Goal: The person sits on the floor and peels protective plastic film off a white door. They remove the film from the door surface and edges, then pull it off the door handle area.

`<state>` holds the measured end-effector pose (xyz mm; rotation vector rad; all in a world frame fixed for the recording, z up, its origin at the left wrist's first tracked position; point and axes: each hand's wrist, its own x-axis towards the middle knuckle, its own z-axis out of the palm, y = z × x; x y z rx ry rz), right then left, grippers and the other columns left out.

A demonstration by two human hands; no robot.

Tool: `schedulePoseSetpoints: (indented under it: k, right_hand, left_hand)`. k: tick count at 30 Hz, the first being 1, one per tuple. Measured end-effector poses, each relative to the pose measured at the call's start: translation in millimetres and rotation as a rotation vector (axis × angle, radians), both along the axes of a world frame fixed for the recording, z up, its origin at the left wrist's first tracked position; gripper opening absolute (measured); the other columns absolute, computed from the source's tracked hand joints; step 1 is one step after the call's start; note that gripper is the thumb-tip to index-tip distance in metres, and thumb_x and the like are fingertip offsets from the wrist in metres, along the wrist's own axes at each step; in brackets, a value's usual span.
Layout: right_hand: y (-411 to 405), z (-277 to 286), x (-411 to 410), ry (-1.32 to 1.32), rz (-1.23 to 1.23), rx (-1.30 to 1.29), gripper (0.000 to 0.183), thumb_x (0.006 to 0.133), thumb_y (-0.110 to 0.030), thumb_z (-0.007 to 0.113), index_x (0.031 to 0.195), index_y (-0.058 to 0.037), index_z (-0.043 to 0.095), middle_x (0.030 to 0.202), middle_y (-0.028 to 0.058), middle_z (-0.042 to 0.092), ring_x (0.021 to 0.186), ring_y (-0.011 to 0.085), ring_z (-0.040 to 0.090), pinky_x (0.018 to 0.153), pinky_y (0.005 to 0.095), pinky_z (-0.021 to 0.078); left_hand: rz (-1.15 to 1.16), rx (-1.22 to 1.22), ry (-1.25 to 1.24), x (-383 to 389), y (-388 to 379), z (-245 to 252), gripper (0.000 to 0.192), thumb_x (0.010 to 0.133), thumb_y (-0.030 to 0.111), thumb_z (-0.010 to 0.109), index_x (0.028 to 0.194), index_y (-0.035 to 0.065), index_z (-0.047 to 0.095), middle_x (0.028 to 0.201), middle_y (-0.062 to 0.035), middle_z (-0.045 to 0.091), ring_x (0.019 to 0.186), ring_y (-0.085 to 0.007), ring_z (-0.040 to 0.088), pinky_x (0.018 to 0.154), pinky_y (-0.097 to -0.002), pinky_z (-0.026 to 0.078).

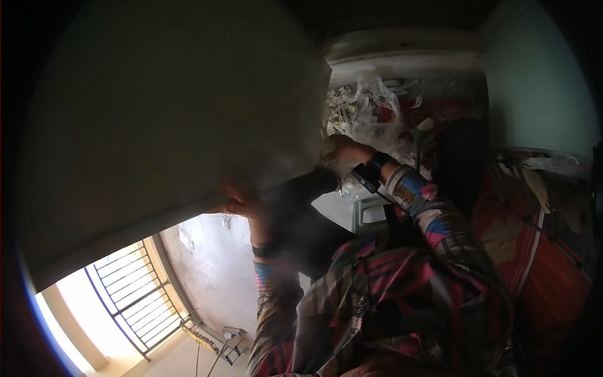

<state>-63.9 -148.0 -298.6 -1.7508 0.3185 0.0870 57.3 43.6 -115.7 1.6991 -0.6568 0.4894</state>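
A large dark flat panel [179,103], possibly a board or a door, fills the upper left. My left hand [242,202] grips its lower edge, with the fingers blurred and in shadow. My right hand [346,148] is at the panel's right edge, near the corner, with its fingers bent around it. Some fingertips are hidden in the dark. A black strap with a small black device [366,177] sits on my right wrist. Crumpled clear plastic [381,132] lies just beyond my right hand.
Mixed scraps [341,106] lie at a wall's foot. A pale plastic stool [365,212] stands below my right forearm. Red floral fabric [494,226] is at right, below a pale green panel [537,94]. A barred window [134,292] and mops [231,334] are at lower left.
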Motion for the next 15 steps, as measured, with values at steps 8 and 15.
schedulePoseSetpoints:
  k: [8,15]
  right_hand:
    - [53,-47,44,-0.004,-0.191,-0.13,0.034,0.071,-0.031,0.069,0.095,-0.0078,0.065,0.09,0.0135,0.065,0.086,0.0319,0.06,0.077,0.0398,0.0469]
    - [28,-33,47,-0.087,0.206,-0.546,0.023,0.075,-0.026,0.066,0.091,-0.0096,0.069,0.085,0.0122,0.068,0.082,0.0306,0.066,0.075,0.0391,0.0508]
  left_hand:
    - [-1.453,-2.425,1.036,16,22,0,0.067,0.09,0.04,0.056,0.14,0.0017,0.034,0.145,-0.013,0.034,0.135,-0.0258,0.027,0.112,-0.0448,0.012]
    - [-1.617,-2.27,1.202,19,24,-18,0.075,0.089,0.057,0.045,0.139,0.0028,0.034,0.14,-0.0143,0.042,0.135,-0.035,0.032,0.106,-0.067,0.01]
